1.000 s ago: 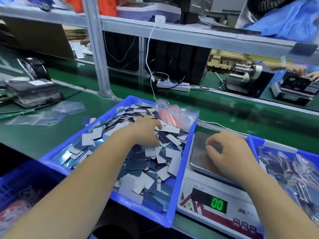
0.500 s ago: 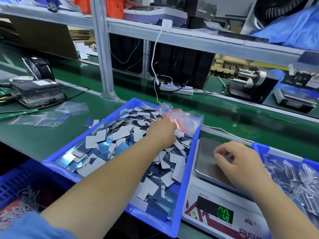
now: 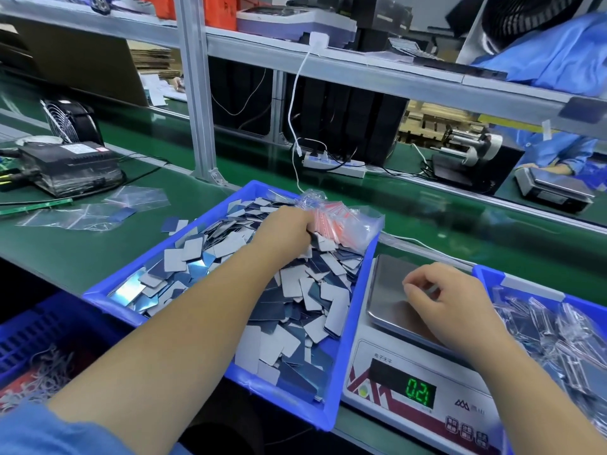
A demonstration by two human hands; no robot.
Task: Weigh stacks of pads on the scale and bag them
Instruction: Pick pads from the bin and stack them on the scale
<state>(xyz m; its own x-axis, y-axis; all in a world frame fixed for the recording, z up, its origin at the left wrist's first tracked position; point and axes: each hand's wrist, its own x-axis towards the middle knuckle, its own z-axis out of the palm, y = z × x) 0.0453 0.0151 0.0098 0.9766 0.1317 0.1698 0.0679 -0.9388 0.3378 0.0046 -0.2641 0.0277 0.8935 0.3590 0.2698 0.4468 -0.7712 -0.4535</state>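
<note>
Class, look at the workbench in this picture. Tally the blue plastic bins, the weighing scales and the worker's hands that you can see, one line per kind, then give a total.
Blue plastic bins: 3
Weighing scales: 2
Worker's hands: 2, left hand, right hand
Total: 7

Bright overhead light, wide-angle edge distortion

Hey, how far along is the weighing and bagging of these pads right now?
Done: filled bags already lie in the right bin. In hand: the left hand reaches into the tray of loose pads by the bundle of empty zip bags; the right hand rests over the scale, which reads 0.21. Left: most pads are still loose and unbagged.
</note>
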